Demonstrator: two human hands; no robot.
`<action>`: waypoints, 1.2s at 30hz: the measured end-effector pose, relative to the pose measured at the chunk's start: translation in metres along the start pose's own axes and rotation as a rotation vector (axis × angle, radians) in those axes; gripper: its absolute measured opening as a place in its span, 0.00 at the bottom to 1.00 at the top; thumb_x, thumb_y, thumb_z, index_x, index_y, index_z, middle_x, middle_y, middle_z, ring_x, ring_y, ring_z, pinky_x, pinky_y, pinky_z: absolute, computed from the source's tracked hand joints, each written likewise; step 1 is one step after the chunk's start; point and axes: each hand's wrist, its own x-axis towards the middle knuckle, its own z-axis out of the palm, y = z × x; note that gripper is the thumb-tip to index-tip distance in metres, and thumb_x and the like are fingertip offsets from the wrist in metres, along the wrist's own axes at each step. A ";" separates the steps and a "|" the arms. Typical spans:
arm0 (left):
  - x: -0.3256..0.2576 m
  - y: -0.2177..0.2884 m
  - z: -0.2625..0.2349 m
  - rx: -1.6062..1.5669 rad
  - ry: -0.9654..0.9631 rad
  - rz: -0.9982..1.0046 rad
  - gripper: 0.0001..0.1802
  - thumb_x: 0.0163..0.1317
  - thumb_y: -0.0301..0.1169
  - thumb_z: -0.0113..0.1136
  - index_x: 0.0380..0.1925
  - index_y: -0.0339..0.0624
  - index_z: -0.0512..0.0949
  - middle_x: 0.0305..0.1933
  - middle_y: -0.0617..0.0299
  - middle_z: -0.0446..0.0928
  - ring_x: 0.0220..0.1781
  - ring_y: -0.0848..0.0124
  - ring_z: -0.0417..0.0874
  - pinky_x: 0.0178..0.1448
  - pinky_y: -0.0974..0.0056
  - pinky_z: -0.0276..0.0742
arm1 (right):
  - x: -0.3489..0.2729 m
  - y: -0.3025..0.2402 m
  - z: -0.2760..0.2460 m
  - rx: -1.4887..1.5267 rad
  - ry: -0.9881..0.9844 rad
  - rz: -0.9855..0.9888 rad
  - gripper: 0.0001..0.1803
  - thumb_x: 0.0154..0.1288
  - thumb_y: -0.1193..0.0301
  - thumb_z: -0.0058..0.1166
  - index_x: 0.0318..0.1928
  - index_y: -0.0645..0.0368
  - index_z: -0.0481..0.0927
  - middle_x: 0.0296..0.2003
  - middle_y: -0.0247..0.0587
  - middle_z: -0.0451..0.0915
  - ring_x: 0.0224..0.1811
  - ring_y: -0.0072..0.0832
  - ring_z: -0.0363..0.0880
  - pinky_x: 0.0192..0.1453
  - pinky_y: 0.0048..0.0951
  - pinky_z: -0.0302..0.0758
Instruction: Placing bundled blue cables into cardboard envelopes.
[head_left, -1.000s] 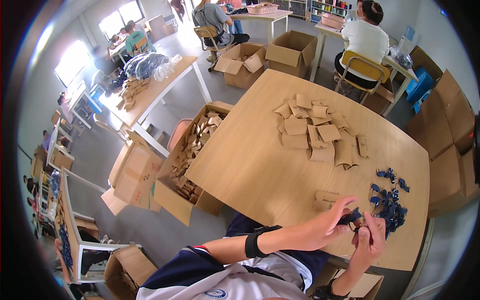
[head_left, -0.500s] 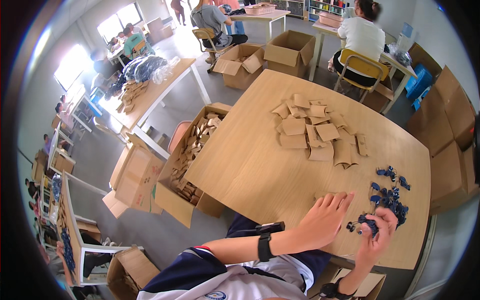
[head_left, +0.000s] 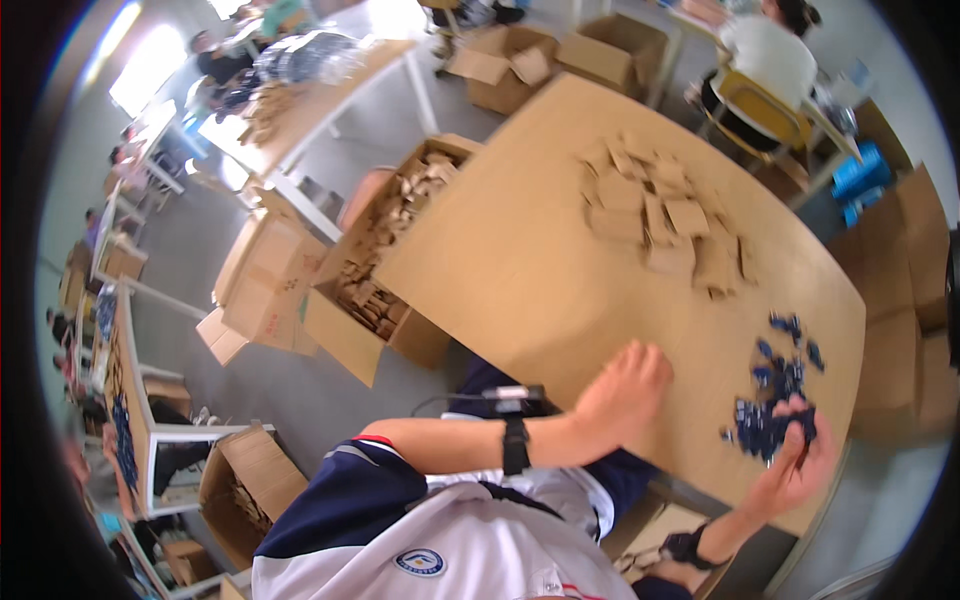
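My left hand lies flat, fingers apart, on the near edge of the wooden table, holding nothing. My right hand reaches into a pile of small dark blue pieces at the table's near right corner, its fingers curled over some of them. Whether it grips any is hard to tell through the blur. A spread of flat brown cardboard pieces lies farther back on the table, out of reach of both hands.
An open carton full of cardboard pieces stands on the floor at the table's left side, with more cartons beside it. A person in white sits on a yellow chair beyond the table. Other tables and people are at the far left.
My hands have separated: the left moved left and flattened on the table edge, the right moved right onto the blue pile. The view has tilted and blurred.
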 end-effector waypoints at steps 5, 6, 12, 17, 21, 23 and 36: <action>0.007 -0.052 -0.044 -0.463 -0.280 -0.188 0.10 0.64 0.27 0.51 0.45 0.37 0.74 0.45 0.45 0.77 0.43 0.54 0.80 0.42 0.62 0.79 | 0.021 -0.029 0.036 0.004 0.085 -0.046 0.14 0.68 0.82 0.52 0.52 0.75 0.72 0.42 0.62 0.82 0.41 0.42 0.85 0.50 0.38 0.81; 0.005 -0.055 -0.050 -0.637 -0.194 -0.184 0.11 0.66 0.27 0.51 0.47 0.39 0.74 0.42 0.49 0.78 0.38 0.57 0.81 0.39 0.64 0.78 | 0.027 -0.031 0.039 -0.018 0.082 -0.073 0.14 0.68 0.82 0.51 0.52 0.73 0.69 0.40 0.65 0.82 0.36 0.42 0.85 0.49 0.41 0.82; 0.016 -0.017 -0.066 -1.403 -0.316 -0.210 0.14 0.63 0.23 0.55 0.49 0.38 0.74 0.37 0.60 0.77 0.36 0.70 0.78 0.42 0.67 0.75 | 0.040 -0.045 0.037 0.098 0.066 -0.214 0.15 0.69 0.79 0.53 0.52 0.75 0.70 0.37 0.66 0.82 0.30 0.40 0.85 0.39 0.40 0.84; 0.021 0.003 -0.073 -1.487 -0.322 -0.199 0.11 0.55 0.23 0.65 0.39 0.35 0.77 0.36 0.59 0.78 0.39 0.71 0.78 0.49 0.69 0.73 | 0.044 -0.050 0.035 0.148 -0.023 -0.304 0.14 0.69 0.77 0.52 0.52 0.71 0.72 0.35 0.68 0.81 0.29 0.43 0.84 0.36 0.42 0.84; 0.022 0.003 -0.080 -1.481 -0.332 -0.196 0.11 0.54 0.24 0.66 0.37 0.35 0.77 0.33 0.60 0.77 0.37 0.73 0.77 0.47 0.69 0.73 | 0.058 -0.042 0.029 0.308 -0.288 -0.536 0.11 0.68 0.78 0.52 0.49 0.71 0.74 0.34 0.68 0.81 0.29 0.45 0.84 0.36 0.43 0.84; 0.020 0.002 -0.081 -1.603 -0.362 -0.215 0.12 0.53 0.24 0.66 0.38 0.35 0.77 0.33 0.61 0.77 0.36 0.74 0.75 0.45 0.68 0.73 | 0.054 -0.044 0.028 0.236 -0.309 -0.387 0.10 0.68 0.75 0.55 0.44 0.72 0.77 0.33 0.66 0.81 0.30 0.45 0.85 0.38 0.41 0.84; 0.015 -0.005 -0.091 -1.783 -0.380 -0.177 0.11 0.55 0.22 0.66 0.38 0.36 0.77 0.36 0.64 0.80 0.39 0.78 0.77 0.47 0.70 0.74 | 0.027 -0.056 0.058 0.298 -0.181 -0.224 0.13 0.52 0.91 0.46 0.34 0.70 0.82 0.34 0.64 0.83 0.33 0.46 0.87 0.35 0.36 0.84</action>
